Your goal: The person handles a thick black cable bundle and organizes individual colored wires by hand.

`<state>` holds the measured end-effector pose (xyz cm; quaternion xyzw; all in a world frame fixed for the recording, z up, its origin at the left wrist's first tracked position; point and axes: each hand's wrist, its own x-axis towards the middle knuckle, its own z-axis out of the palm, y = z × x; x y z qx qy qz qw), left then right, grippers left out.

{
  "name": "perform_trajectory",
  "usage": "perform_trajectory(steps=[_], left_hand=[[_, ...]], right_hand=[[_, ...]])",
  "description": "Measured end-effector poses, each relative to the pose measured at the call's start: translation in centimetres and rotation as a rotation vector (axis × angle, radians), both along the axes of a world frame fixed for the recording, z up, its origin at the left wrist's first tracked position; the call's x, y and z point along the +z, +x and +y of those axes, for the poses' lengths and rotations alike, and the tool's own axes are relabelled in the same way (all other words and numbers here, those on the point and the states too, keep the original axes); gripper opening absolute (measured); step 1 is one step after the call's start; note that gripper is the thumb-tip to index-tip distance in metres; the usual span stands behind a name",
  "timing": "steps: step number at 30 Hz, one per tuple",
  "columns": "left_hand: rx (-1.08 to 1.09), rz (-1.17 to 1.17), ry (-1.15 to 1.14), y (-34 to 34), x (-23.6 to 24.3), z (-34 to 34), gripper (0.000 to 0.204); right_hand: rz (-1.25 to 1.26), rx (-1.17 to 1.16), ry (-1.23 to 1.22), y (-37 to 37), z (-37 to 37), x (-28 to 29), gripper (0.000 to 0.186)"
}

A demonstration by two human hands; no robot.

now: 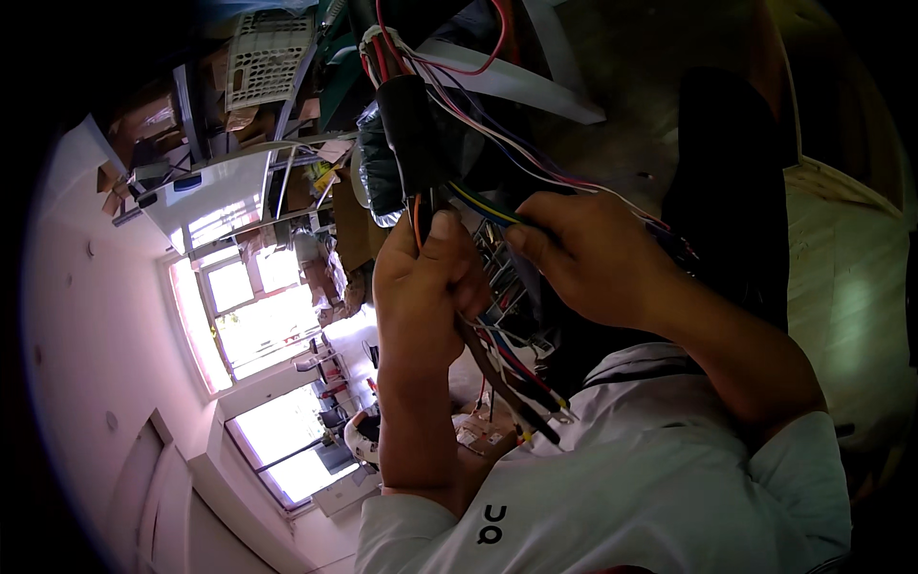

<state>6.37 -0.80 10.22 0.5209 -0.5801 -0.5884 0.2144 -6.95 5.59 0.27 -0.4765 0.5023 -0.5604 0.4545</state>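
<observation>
left hand (421,287): closed around wire bundle (507,368), frame centre | right hand (583,253): pinching coloured wires (478,196) | black sleeve (411,129) fitted above; lower wire ends look loose, unsleeved

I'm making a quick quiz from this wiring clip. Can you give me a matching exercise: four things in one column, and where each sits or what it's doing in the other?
Things:
1. left hand
2. right hand
3. black sleeve
4. white crate

Places or states:
A. top left, among clutter
B. wrapped around the wire bundle above the hands
C. pinching yellow and blue wires
D. fist closed on wires that trail below it

Pairs: 1-D, 2-C, 3-B, 4-A
</observation>
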Motion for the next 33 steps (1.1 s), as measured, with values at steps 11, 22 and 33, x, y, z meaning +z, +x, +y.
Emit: perform_trajectory(steps=[11, 22, 33], left_hand=[[0.003, 0.133, 0.111, 0.6, -0.3, -0.4, 0.025], [-0.208, 0.432, 0.267, 4.7, -4.1, -3.8, 0.029], [-0.219, 0.437, 0.324, 5.1, -4.5, -4.7, 0.034]], right_hand=[[0.4, -0.145, -0.026, 1.5, 0.1, 0.6, 0.02], [0.342, -0.106, 0.042, 3.3, -0.3, -0.1, 0.02], [-1.036, 0.675, 0.233, 1.0, -4.6, -3.8, 0.045]])
